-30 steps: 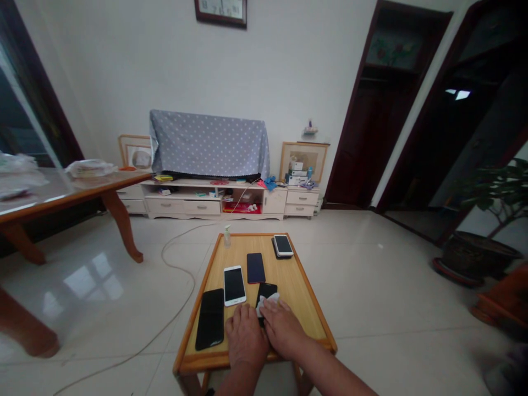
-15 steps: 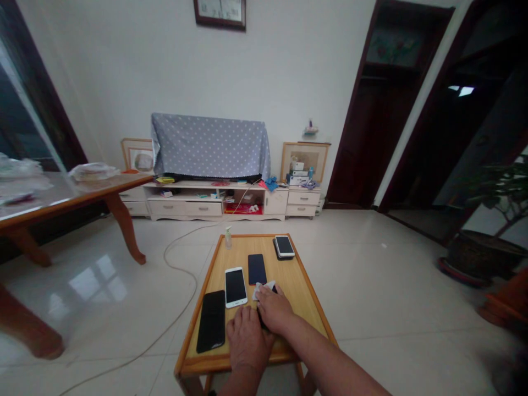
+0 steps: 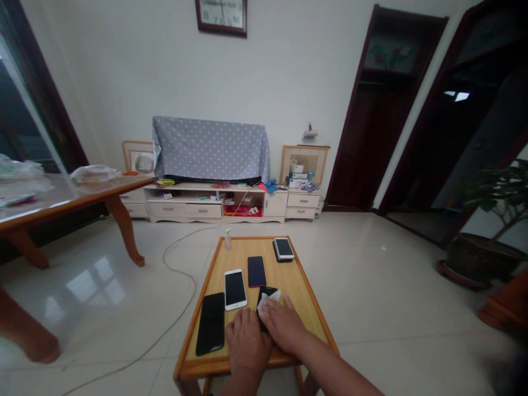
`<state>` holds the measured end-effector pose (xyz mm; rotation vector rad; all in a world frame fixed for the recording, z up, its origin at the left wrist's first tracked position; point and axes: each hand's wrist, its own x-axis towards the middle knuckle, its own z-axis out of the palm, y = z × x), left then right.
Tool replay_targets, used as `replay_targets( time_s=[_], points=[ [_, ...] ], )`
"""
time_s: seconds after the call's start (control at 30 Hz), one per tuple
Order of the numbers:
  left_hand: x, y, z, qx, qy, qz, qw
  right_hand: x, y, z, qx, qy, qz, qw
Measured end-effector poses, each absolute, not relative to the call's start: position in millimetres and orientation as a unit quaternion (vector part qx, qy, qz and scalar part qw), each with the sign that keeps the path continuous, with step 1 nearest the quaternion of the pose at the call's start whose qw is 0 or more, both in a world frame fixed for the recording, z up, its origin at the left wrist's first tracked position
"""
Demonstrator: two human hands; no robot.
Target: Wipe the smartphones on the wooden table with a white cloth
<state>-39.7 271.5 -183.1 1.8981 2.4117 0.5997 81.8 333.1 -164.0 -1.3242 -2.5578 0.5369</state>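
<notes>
A crumpled white tissue (image 3: 270, 298) is under the fingers of my right hand (image 3: 284, 324), pressed onto the screen of a black phone (image 3: 269, 290). Only the phone's top end and part of its left edge show; my hands cover the rest. My left hand (image 3: 248, 340) rests on the tabletop along the lower left of that phone, fingers laid forward, its thumb side hidden by my right hand. Left of it lies a large black phone (image 3: 210, 323). Ahead are a white phone (image 3: 235, 289) and a dark blue phone (image 3: 256, 271).
The small wooden table (image 3: 303, 280) has a raised rim. At its far right, a white phone (image 3: 284, 248) lies on a dark one; a pump bottle (image 3: 228, 240) stands at the far left. A cable (image 3: 181, 313) runs over the floor. Another table (image 3: 111, 190) is at left.
My right hand has slid the tissue down and slightly right over the black phone, uncovering its top end. My left hand has barely moved. The view has tilted up a little.
</notes>
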Motion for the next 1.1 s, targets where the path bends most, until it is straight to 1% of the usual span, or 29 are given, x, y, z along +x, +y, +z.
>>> replay_targets(
  time_s=[0.13,0.37,0.63,0.87,1.1],
  points=[
    [-39,269,-181,0.606,0.772,0.191,0.007,82,343,-162,-0.479,-0.854,0.176,0.101],
    [-41,272,-182,0.605,0.775,0.182,0.018,93,306,-176,-0.412,-0.872,0.235,0.121],
    [-39,269,-177,0.604,0.774,0.189,0.017,77,351,-169,-0.482,-0.849,0.188,0.106],
    [-39,270,-177,0.604,0.773,0.193,0.015,75,339,-173,-0.407,-0.884,0.207,0.101],
    [-39,269,-181,0.607,0.772,0.189,0.007,69,362,-167,-0.513,-0.834,0.177,0.101]
  ],
)
